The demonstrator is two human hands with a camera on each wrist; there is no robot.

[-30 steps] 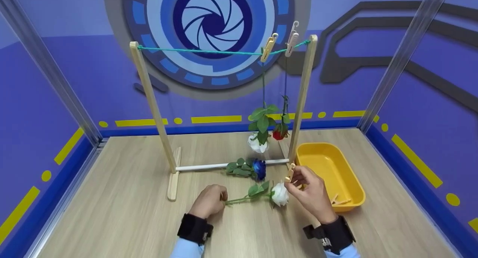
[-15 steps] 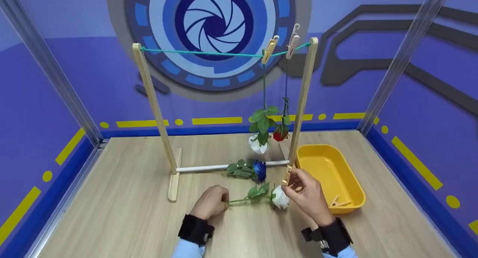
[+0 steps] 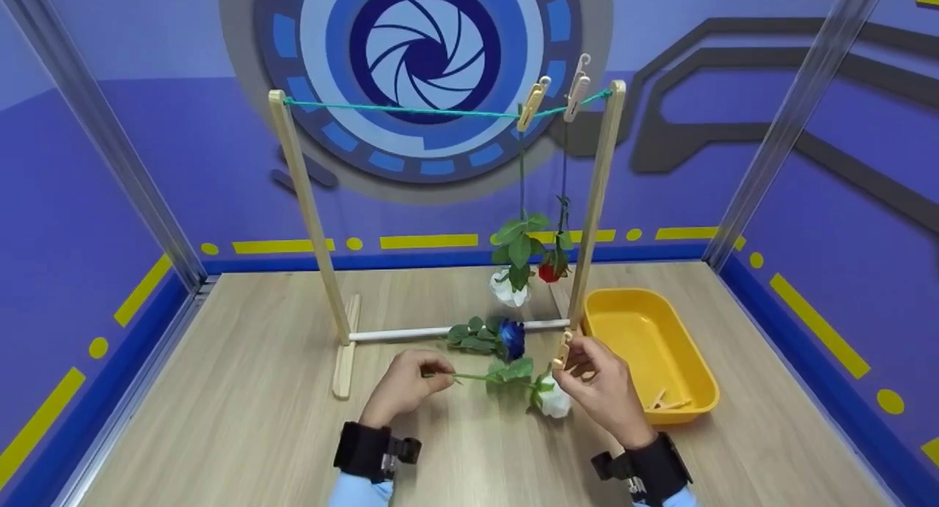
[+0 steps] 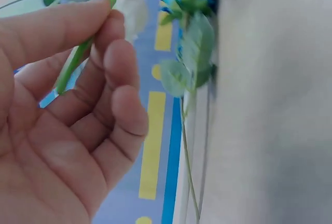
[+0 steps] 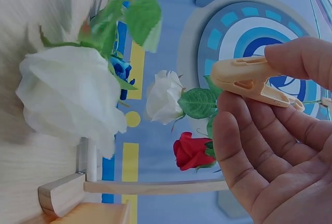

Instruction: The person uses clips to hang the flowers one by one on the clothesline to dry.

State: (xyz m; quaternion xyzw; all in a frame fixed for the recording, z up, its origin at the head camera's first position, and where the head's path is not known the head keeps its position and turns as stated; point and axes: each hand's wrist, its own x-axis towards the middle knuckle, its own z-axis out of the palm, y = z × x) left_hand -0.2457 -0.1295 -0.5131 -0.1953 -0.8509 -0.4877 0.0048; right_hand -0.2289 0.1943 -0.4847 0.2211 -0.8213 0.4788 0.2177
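My left hand [image 3: 412, 384] pinches the green stem of a white rose [image 3: 554, 398] between thumb and fingers; the stem end [image 4: 78, 63] shows in the left wrist view. The rose's head points right, close to my right hand [image 3: 603, 384]. That hand pinches a pale yellow clothespin [image 5: 249, 76] between thumb and fingertips. Just behind lies a blue rose [image 3: 511, 339] by the rack's white bar [image 3: 403, 334]. From the green string [image 3: 396, 109], a yellow clothespin [image 3: 533, 105] holds a second white rose [image 3: 509, 287] upside down, and a pinkish clothespin [image 3: 576, 96] holds a red rose [image 3: 550, 271].
The wooden rack's posts stand left [image 3: 310, 221] and right [image 3: 596, 206], string tied between their tops. A yellow tray [image 3: 700, 356] with clothespins [image 3: 666, 401] in its near end sits right of the rack, beside my right hand. Patterned walls enclose the table [image 3: 242, 419].
My left hand has raised the white rose's stem end and turned so its thumb shows; the rose shifts slightly and tilts. My right hand moved slightly left and down, still holding the clothespin.
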